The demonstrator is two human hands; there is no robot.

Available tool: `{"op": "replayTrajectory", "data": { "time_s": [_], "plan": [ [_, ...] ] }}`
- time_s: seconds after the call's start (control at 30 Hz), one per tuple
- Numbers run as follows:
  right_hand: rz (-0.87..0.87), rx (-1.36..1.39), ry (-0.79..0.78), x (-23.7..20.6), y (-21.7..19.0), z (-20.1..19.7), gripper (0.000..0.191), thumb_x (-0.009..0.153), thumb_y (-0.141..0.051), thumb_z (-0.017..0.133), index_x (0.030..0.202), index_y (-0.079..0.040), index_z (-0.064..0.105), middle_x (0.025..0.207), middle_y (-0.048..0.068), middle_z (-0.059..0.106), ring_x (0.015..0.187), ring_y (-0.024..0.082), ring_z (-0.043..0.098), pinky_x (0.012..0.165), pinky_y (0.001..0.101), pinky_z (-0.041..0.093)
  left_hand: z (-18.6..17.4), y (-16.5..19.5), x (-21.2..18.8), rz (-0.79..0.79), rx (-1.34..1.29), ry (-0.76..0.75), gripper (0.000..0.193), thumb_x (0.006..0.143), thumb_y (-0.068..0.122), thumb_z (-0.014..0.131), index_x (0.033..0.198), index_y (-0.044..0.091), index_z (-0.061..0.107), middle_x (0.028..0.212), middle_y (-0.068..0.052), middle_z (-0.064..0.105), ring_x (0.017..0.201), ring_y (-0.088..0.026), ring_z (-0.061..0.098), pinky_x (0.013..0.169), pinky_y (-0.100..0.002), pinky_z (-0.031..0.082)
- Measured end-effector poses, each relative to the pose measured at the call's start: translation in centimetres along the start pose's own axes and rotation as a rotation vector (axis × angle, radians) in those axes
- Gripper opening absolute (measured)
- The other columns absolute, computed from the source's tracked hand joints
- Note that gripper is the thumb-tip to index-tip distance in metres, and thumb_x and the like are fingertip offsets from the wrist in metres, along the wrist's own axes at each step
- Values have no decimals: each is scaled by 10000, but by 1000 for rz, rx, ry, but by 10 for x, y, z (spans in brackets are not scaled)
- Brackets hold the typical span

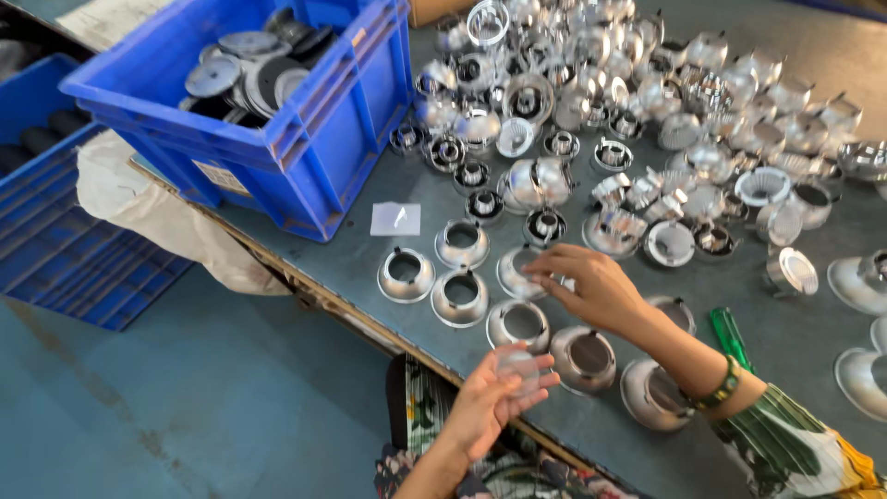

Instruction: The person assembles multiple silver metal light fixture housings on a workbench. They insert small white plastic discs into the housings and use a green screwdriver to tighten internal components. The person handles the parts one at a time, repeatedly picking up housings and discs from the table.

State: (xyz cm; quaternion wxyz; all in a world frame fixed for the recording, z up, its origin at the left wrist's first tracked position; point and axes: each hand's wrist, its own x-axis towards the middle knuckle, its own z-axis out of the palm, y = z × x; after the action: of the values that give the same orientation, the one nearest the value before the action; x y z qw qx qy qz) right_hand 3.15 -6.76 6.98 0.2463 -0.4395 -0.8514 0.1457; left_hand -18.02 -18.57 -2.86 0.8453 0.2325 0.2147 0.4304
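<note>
A clear disc (518,368) is pinched in the left hand (490,404) above the tabletop (351,259) edge; if grip loosens, it may fall. The right hand (596,286), fingers spread empty, touches a cup (519,273), which may be knocked.

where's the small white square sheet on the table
In the head view the white square sheet lies flat on the grey table, left of centre, just right of the blue crate and above the nearest silver reflector cup.

Left hand (494,399) cupped, right hand (591,286) outstretched
</note>
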Motion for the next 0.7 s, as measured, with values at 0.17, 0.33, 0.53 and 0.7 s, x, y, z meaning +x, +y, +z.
{"op": "replayTrajectory", "data": {
  "time_s": [0.17, 0.33, 0.53, 0.7],
  "plan": [
    [56, 190, -177, -34, -44, 3, 317, 844, -250, 746, 1137, -128, 763, 1022, 72, 747, 815, 244, 734, 677, 362, 563, 8, 13, 0, 71, 235, 157, 402, 937, 216, 699, 1266, 41, 550, 1201, -190, 737, 975, -284, 774, 743, -327, 630],
    [350, 323, -202, -43, -52, 5, 514, 794, -234, 771, 1299, -183, 695, 966, 19, 751, 685, 203, 728, 585, 304, 569, 5, 12, 9, 114, 300, 251, 389, 887, 265, 757, 1149, 38, 581, 1063, -167, 790, 807, -268, 796, 599, -301, 606],
    [-279, -32, 54, -59, -49, 24, 306, 815, -135, 774, 1111, -185, 710, 1014, 16, 688, 776, 188, 684, 644, 330, 545, -13, 11, 13, 199, 306, 264, 356, 898, 273, 780, 1096, 36, 602, 998, -135, 784, 660, -185, 732, 492, -236, 492],
    [-401, -168, 6, -47, -39, 30, 430, 697, -48, 740, 1099, -201, 754, 978, 21, 664, 756, 197, 659, 620, 337, 541, -29, 14, 11, 207, 318, 307, 355, 884, 284, 803, 1046, 33, 610, 941, -119, 786, 586, -149, 689, 450, -217, 405]
  ]
}}
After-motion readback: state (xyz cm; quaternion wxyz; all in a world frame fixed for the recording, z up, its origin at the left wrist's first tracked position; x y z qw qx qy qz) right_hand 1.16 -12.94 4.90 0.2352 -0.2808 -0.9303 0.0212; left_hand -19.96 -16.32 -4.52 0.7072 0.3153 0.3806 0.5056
